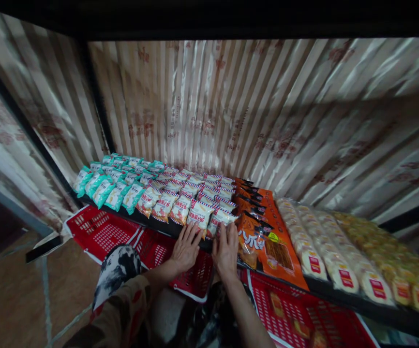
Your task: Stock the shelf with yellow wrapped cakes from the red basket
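You are straightening the front row of red-and-white snack packets (199,215) at the shelf (340,290) front edge. Your left hand (186,249) and right hand (226,251) are lying spread flat, fingertips touching packets, gripping nothing. Next move, in my judgement: pushing them flush.

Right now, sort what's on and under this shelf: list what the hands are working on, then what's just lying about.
In hand:
left hand and right hand, flat at the shelf's front edge
red-and-white packets that they touch

Lying about:
teal packets, far left
orange bags, just right of the hands
pale packs and yellow packs, further right
red baskets on the floor below
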A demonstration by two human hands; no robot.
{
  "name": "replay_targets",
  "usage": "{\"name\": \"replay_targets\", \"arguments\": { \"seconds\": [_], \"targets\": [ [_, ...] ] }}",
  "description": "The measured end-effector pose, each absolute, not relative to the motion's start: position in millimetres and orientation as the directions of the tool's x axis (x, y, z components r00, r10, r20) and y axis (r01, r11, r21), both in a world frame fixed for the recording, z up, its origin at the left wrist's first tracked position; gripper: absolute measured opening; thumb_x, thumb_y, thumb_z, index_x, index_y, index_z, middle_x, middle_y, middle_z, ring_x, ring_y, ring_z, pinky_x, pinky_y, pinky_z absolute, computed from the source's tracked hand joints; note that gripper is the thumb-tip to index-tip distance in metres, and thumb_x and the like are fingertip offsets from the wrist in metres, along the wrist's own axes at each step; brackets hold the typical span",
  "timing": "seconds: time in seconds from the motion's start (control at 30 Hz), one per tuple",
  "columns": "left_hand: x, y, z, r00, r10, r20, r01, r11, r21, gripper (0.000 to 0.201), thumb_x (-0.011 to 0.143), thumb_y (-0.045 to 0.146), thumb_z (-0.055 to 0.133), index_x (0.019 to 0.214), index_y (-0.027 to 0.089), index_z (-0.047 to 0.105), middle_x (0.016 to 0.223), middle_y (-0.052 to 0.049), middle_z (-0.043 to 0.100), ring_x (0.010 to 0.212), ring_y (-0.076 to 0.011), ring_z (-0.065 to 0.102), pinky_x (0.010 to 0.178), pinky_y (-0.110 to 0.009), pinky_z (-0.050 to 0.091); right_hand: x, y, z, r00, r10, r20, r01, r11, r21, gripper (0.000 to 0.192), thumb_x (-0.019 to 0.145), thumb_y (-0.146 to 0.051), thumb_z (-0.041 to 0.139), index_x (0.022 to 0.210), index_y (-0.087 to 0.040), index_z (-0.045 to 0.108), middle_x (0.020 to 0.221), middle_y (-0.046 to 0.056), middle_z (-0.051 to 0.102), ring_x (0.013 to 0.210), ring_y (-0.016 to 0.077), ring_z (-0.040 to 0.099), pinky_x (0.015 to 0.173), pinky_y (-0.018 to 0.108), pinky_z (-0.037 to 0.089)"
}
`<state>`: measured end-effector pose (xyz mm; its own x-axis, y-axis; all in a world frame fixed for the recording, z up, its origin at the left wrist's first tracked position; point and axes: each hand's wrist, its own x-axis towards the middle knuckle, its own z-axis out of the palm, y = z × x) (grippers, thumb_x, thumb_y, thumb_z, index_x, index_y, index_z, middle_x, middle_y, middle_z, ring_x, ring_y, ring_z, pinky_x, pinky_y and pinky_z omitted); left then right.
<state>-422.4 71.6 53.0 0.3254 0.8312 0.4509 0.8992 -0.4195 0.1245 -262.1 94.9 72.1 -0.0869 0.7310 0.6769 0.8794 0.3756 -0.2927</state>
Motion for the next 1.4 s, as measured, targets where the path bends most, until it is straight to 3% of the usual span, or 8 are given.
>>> {"name": "replay_targets", "arguments": {
  "seconds": [0.23,0.37,0.57,0.8,0.93,1.1,1.2,1.4],
  "targets": [
    [-424.4,65.9,58.2,0.213,0.848,0.485,0.923,-0.338,0.186,0.064,0.085,0.020,0.046,0.144,0.020,0.022,0.154,-0.010,0.010,0.141,-0.0269,0.004,0.112,-0.046,0.021,-277.6,85.1,83.3,-0.206,0.707,0.676,0.797,0.523,-0.304,0.058,0.088,-0.014,0.037,0.143,-0.024,0.024,0.152,0.010,0.016,0.138,0.0293,0.018,0.104,0.057,0.034],
    [-450.2,61.1,59.0,-0.043,0.851,0.523,0.947,-0.133,0.294,0.060,0.085,0.015,0.042,0.142,0.015,0.026,0.153,-0.014,0.012,0.141,-0.0278,0.006,0.109,-0.050,0.027,-302.9,82.8,82.1,-0.276,0.706,0.653,0.712,0.606,-0.355,0.049,0.088,-0.012,0.036,0.137,-0.017,0.038,0.146,0.014,0.031,0.135,0.0264,0.027,0.104,0.052,0.037],
    [-511.4,64.6,36.2,-0.375,0.738,0.561,0.886,0.108,0.450,0.048,0.088,0.018,0.034,0.136,0.008,0.037,0.146,-0.019,0.028,0.139,-0.0304,0.016,0.106,-0.053,0.031,-361.5,86.7,76.5,-0.439,0.701,0.562,0.589,0.697,-0.408,0.041,0.087,-0.012,0.034,0.121,-0.012,0.057,0.134,0.016,0.048,0.126,0.0223,0.044,0.102,0.042,0.043],
    [-527.8,82.4,13.0,-0.429,0.717,0.550,0.865,0.150,0.479,0.049,0.087,0.017,0.035,0.136,0.009,0.037,0.136,-0.020,0.044,0.134,-0.0304,0.029,0.102,-0.054,0.036,-418.3,106.7,87.9,-0.592,0.663,0.458,0.555,0.747,-0.365,0.050,0.083,-0.008,0.036,0.132,-0.008,0.048,0.137,0.015,0.046,0.128,0.0225,0.042,0.105,0.041,0.040],
    [-523.5,83.1,19.1,-0.453,0.684,0.572,0.866,0.186,0.464,0.044,0.089,0.020,0.039,0.131,0.012,0.044,0.137,-0.020,0.042,0.132,-0.0318,0.032,0.101,-0.051,0.038,-442.2,119.3,101.7,-0.673,0.616,0.408,0.548,0.787,-0.284,0.052,0.081,-0.007,0.039,0.133,-0.006,0.045,0.140,0.015,0.043,0.135,0.0237,0.030,0.109,0.041,0.034],
    [-532.0,87.3,22.5,-0.454,0.644,0.616,0.863,0.147,0.483,0.049,0.091,0.024,0.036,0.138,0.010,0.034,0.137,-0.018,0.043,0.134,-0.0309,0.029,0.102,-0.048,0.038,-466.8,137.3,110.7,-0.736,0.567,0.369,0.533,0.822,-0.202,0.047,0.086,-0.012,0.042,0.133,-0.014,0.047,0.142,0.010,0.040,0.138,0.0253,0.020,0.110,0.046,0.028],
    [-537.4,90.6,19.3,-0.425,0.664,0.615,0.865,0.098,0.493,0.049,0.091,0.019,0.033,0.139,0.010,0.033,0.137,-0.018,0.044,0.135,-0.0306,0.027,0.104,-0.050,0.035,-475.3,149.9,112.6,-0.727,0.572,0.381,0.557,0.815,-0.162,0.044,0.087,-0.014,0.042,0.131,-0.014,0.050,0.144,0.011,0.038,0.139,0.0279,0.014,0.108,0.050,0.026],
    [-533.7,91.7,26.7,-0.494,0.631,0.598,0.819,0.107,0.564,0.049,0.091,0.019,0.033,0.139,0.013,0.034,0.136,-0.018,0.042,0.133,-0.0314,0.029,0.102,-0.052,0.036,-486.9,174.1,116.6,-0.558,0.696,0.451,0.717,0.679,-0.161,0.047,0.088,-0.021,0.045,0.134,-0.017,0.045,0.150,0.013,0.025,0.140,0.0343,0.005,0.106,0.057,0.023]
  ]
}}
